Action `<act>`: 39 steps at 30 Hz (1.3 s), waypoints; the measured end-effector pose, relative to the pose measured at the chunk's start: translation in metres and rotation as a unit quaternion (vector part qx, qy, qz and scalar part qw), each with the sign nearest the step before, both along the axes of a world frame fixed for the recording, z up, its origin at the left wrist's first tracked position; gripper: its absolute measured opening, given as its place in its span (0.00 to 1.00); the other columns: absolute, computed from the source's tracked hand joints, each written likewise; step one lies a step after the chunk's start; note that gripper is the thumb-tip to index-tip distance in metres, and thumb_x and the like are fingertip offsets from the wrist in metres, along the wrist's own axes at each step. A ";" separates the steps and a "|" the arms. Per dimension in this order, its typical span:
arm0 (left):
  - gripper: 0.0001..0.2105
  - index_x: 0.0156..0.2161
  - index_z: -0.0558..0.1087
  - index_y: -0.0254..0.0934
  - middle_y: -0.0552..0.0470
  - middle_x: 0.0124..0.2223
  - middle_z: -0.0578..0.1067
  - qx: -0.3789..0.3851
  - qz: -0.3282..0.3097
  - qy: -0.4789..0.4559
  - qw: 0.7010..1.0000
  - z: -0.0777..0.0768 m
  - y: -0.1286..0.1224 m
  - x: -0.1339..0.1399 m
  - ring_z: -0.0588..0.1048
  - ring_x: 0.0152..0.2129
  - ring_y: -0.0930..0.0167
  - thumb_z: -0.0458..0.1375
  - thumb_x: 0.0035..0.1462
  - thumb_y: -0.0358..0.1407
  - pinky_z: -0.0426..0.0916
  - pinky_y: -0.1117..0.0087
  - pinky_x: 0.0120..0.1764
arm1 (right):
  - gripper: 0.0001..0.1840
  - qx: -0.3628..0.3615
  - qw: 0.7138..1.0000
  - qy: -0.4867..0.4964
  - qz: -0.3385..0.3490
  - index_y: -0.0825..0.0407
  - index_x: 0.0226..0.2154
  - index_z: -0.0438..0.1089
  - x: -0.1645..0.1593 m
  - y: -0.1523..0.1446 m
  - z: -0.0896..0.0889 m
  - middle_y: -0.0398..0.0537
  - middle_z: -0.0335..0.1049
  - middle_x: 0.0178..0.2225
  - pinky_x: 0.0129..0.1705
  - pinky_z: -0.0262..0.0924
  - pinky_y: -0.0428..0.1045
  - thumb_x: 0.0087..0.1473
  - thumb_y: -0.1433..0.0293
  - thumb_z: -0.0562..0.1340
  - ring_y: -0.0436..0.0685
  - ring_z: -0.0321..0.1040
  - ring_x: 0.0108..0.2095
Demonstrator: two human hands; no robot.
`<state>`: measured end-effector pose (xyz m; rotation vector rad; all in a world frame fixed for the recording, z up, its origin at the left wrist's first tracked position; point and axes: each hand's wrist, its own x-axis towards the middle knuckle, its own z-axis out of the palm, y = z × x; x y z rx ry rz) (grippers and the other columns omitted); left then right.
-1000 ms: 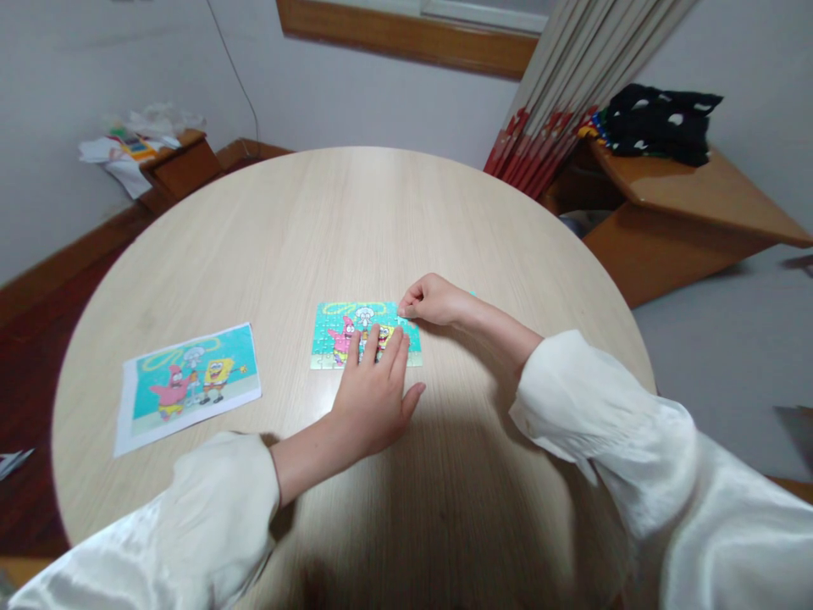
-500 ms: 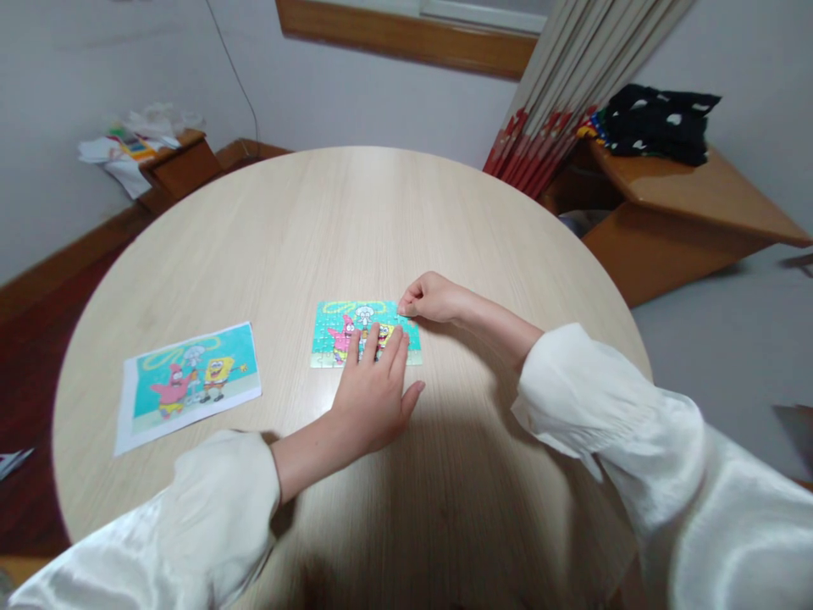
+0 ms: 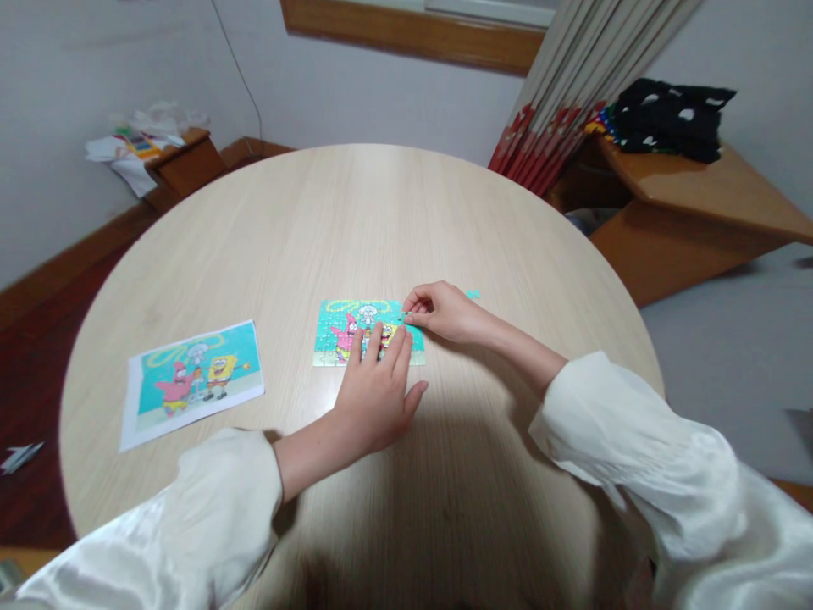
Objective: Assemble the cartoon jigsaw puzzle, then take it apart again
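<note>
Puzzle [image 3: 330,337]: partly under left hand [image 3: 373,402], spread flat | right hand [image 3: 446,310]: pinching piece [image 3: 407,315] near upper right corner

Soft light; shadows across table [image 3: 356,220]

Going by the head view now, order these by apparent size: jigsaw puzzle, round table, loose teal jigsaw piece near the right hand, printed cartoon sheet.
1. Round table
2. Printed cartoon sheet
3. Jigsaw puzzle, partly covered by the left hand, but its outline looks smaller
4. Loose teal jigsaw piece
</note>
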<state>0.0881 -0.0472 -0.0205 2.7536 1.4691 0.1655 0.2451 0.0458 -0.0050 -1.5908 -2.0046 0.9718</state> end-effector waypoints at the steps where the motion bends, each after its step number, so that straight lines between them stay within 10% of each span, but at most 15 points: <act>1: 0.29 0.62 0.60 0.24 0.38 0.63 0.62 0.000 0.000 0.000 1.000 0.000 0.000 0.000 0.57 0.61 0.48 0.45 0.64 0.46 0.50 0.45 0.60 | 0.04 -0.006 1.000 0.003 -0.005 0.54 0.25 0.72 0.000 0.002 -0.001 0.43 0.70 0.23 0.33 0.60 0.46 0.45 0.77 0.64 0.49 0.66 0.26; 25: 0.30 0.63 0.59 0.25 0.38 0.64 0.62 -0.004 -0.001 0.002 1.000 0.000 0.000 0.000 0.57 0.61 0.48 0.45 0.64 0.46 0.50 0.45 0.60 | 0.09 -0.120 0.989 0.070 -0.053 0.55 0.19 0.68 -0.009 0.007 0.006 0.38 0.63 0.16 0.27 0.56 0.45 0.43 0.83 0.63 0.46 0.59 0.20; 32: 0.28 0.61 0.61 0.27 0.39 0.63 0.63 0.013 -0.006 -0.007 1.000 -0.003 -0.002 -0.002 0.58 0.60 0.49 0.46 0.63 0.45 0.51 0.45 0.60 | 0.08 -0.061 0.978 0.127 -0.157 0.55 0.20 0.69 0.008 0.022 0.008 0.44 0.70 0.19 0.29 0.61 0.46 0.44 0.80 0.65 0.48 0.64 0.22; 39: 0.28 0.62 0.61 0.26 0.38 0.63 0.63 0.011 -0.005 -0.011 1.000 -0.002 -0.003 -0.002 0.58 0.60 0.48 0.47 0.63 0.45 0.51 0.45 0.60 | 0.07 -0.046 0.974 0.185 -0.120 0.55 0.24 0.71 0.020 0.010 0.010 0.46 0.73 0.23 0.32 0.66 0.48 0.42 0.71 0.70 0.51 0.70 0.26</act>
